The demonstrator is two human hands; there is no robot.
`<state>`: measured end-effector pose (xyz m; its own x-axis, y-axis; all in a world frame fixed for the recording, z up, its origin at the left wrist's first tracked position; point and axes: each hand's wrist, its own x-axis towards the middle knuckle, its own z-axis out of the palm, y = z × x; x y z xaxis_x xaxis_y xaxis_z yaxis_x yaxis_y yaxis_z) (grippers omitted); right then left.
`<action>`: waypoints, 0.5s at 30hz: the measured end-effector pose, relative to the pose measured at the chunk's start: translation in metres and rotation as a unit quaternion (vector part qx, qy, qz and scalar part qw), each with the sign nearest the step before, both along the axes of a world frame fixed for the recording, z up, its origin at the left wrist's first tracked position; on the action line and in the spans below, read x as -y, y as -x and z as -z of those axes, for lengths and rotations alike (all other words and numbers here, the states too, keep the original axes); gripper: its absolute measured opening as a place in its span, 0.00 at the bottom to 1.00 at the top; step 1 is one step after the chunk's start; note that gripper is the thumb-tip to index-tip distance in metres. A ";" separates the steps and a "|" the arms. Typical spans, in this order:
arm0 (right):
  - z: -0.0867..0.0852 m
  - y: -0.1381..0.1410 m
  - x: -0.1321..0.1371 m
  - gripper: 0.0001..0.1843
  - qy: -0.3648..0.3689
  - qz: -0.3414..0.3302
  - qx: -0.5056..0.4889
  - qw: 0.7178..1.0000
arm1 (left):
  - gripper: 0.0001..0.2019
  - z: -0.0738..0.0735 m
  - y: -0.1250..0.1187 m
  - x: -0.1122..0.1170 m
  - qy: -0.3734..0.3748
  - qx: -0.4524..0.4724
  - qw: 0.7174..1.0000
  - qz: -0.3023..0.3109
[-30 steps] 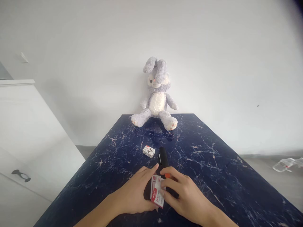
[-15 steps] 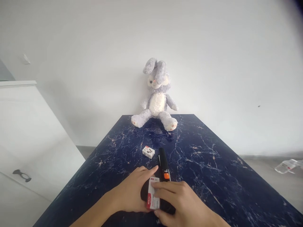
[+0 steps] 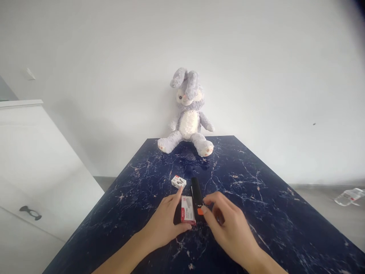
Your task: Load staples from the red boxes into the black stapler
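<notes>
A red-and-white staple box (image 3: 188, 208) lies flat beside the stapler's near part. My left hand (image 3: 161, 224) is around its left side, thumb at the near edge and index finger stretched along the left, the tip close to a small white box (image 3: 178, 182) with a dark picture. The black stapler (image 3: 196, 192) with an orange piece lies lengthwise, pointing away from me. My right hand (image 3: 229, 224) grips its right side, thumb at the orange piece and index finger curled against the body. Its lower fingers are partly hidden.
A grey plush rabbit (image 3: 189, 114) sits at the far end of the dark blue marbled table (image 3: 236, 182), against the wall. At left stands a white cabinet (image 3: 37, 152) with a dark handle. A clear plastic bottle (image 3: 348, 197) lies on the floor at right.
The staple box has moved forward, away from me, and now lies beside the stapler. My right hand has left the box and shifted forward and right onto the stapler.
</notes>
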<state>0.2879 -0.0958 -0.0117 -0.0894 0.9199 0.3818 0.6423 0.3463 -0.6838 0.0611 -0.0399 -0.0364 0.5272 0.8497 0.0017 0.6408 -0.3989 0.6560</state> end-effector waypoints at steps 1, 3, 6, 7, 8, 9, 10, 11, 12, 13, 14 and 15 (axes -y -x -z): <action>0.000 -0.002 -0.002 0.12 0.024 0.034 -0.017 0.999 | 0.50 0.001 0.000 -0.001 0.005 -0.004 1.000 0.000; 0.001 -0.003 -0.006 0.17 0.078 0.045 -0.030 0.996 | 0.50 0.001 0.000 -0.002 0.009 -0.003 1.000 0.004; 0.001 -0.002 -0.009 0.13 0.133 -0.002 -0.020 0.991 | 0.50 0.001 0.000 -0.002 0.004 0.006 1.000 0.009; 0.001 -0.001 -0.009 0.11 0.140 -0.009 -0.020 0.990 | 0.50 0.000 0.000 -0.002 0.002 0.008 1.000 0.009; 0.000 0.000 -0.009 0.10 0.146 -0.010 -0.026 0.989 | 0.50 -0.001 0.001 -0.003 0.002 0.008 1.000 0.009; 0.000 0.001 -0.009 0.09 0.151 -0.011 -0.036 0.988 | 0.50 -0.003 0.001 -0.003 0.003 0.006 1.000 0.010; 0.000 0.001 -0.009 0.09 0.157 -0.013 -0.049 0.986 | 0.51 -0.004 0.002 -0.004 0.002 0.004 1.000 0.009; 0.000 0.001 -0.009 0.08 0.163 -0.017 -0.062 0.985 | 0.51 -0.005 0.002 -0.004 0.000 0.001 1.000 0.006; 0.000 0.001 -0.009 0.08 0.167 -0.021 -0.073 0.983 | 0.51 -0.006 0.003 -0.005 -0.004 -0.003 1.000 0.002; 0.001 0.001 -0.009 0.08 0.169 -0.023 -0.082 0.982 | 0.50 -0.007 0.003 -0.006 -0.008 -0.007 1.000 -0.002; 0.001 0.001 -0.009 0.09 0.169 -0.025 -0.089 0.981 | 0.49 -0.007 0.004 -0.007 -0.011 -0.011 1.000 -0.005; 0.002 0.001 -0.009 0.10 0.167 -0.026 -0.094 0.981 | 0.48 -0.007 0.004 -0.008 -0.014 -0.013 1.000 -0.007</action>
